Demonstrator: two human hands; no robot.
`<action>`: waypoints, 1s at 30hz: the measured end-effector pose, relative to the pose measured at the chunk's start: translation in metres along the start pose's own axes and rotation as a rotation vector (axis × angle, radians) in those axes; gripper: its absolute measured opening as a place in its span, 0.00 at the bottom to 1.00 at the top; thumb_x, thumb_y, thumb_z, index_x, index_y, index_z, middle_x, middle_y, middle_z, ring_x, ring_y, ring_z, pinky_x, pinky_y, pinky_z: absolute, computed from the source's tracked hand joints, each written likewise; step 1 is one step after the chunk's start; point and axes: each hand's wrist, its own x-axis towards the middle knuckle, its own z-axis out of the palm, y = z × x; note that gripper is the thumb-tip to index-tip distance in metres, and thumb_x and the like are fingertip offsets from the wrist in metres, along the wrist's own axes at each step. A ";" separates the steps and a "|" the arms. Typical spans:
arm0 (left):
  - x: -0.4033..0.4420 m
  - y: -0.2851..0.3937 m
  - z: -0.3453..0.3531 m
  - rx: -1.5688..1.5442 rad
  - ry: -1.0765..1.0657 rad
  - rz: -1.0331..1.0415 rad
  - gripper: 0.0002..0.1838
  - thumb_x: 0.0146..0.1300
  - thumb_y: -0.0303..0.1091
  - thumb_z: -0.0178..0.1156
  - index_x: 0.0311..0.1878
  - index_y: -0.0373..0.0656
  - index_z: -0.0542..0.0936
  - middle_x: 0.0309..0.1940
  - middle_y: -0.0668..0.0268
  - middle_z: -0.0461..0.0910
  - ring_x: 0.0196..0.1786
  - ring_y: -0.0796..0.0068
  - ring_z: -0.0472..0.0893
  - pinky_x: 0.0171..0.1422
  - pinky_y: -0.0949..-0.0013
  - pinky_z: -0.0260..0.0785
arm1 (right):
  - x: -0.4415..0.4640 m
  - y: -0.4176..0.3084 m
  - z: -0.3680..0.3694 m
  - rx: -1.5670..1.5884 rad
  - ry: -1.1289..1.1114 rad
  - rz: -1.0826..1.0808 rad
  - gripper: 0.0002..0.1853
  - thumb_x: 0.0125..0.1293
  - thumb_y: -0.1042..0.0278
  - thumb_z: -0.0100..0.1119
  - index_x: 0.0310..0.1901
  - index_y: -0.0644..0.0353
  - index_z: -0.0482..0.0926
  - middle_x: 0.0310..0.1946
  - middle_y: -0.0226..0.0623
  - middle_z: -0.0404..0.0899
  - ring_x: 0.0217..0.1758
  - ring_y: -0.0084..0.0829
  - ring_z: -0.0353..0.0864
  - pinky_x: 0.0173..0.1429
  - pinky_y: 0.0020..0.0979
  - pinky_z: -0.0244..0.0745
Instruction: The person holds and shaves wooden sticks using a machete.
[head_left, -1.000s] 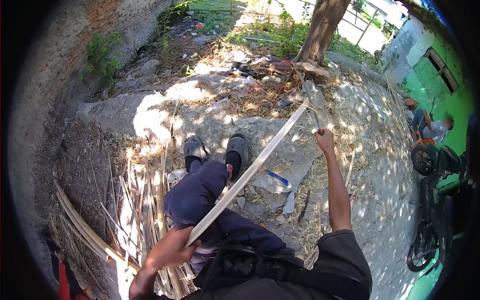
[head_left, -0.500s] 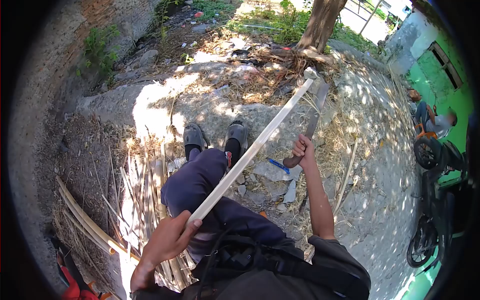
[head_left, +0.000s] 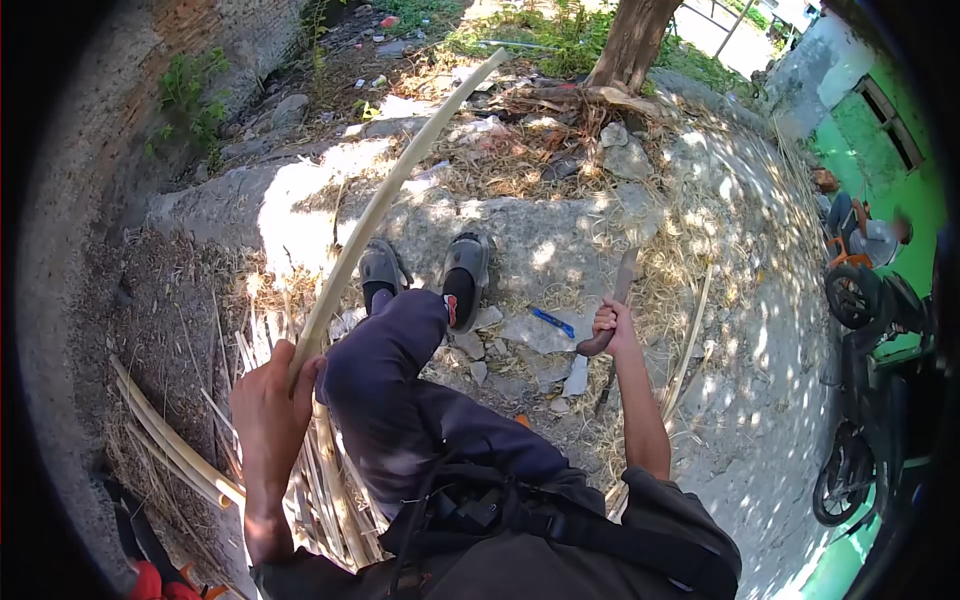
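My left hand is closed around the lower end of a long, pale bamboo strip. The strip rises in a slight curve past my shoes, its far end near the scrub by the tree. In my right hand is the dark wooden handle of a machete, its blade pointing up and away. Blade and strip are well apart. On the ground left of the machete handle lies a blue utility knife, beside broken stone pieces.
Split bamboo lengths lie left of my legs, with thicker curved pieces farther left. A concrete ledge and tree trunk stand ahead. At right are a parked motorbike and a seated person.
The bamboo strip has swung left and upright, away from the machete, and now shows its curved side. My left hand has moved left and up. The machete has tipped, its blade looking shorter.
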 end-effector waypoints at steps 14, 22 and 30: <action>0.050 0.066 0.053 -0.990 -0.417 0.024 0.22 0.63 0.38 0.80 0.48 0.39 0.76 0.24 0.76 0.70 0.28 0.87 0.68 0.32 0.74 0.60 | -0.099 0.109 0.132 -1.038 -0.029 -0.687 0.11 0.78 0.63 0.63 0.39 0.55 0.71 0.16 0.22 0.64 0.13 0.15 0.61 0.17 0.23 0.56; 0.053 0.109 0.074 -1.183 -0.407 0.069 0.17 0.66 0.31 0.75 0.44 0.42 0.73 0.26 0.76 0.65 0.29 0.86 0.64 0.33 0.74 0.57 | -0.135 0.148 0.182 -1.336 -0.253 -0.977 0.15 0.69 0.63 0.72 0.30 0.59 0.76 0.16 0.22 0.67 0.19 0.14 0.63 0.25 0.28 0.55; 0.051 0.117 0.091 -0.937 -0.280 0.194 0.17 0.68 0.30 0.72 0.47 0.36 0.72 0.21 0.54 0.75 0.23 0.54 0.80 0.31 0.62 0.68 | -0.157 0.152 0.213 -1.687 -0.363 -1.192 0.10 0.60 0.69 0.74 0.33 0.61 0.79 0.16 0.34 0.72 0.17 0.24 0.72 0.27 0.27 0.62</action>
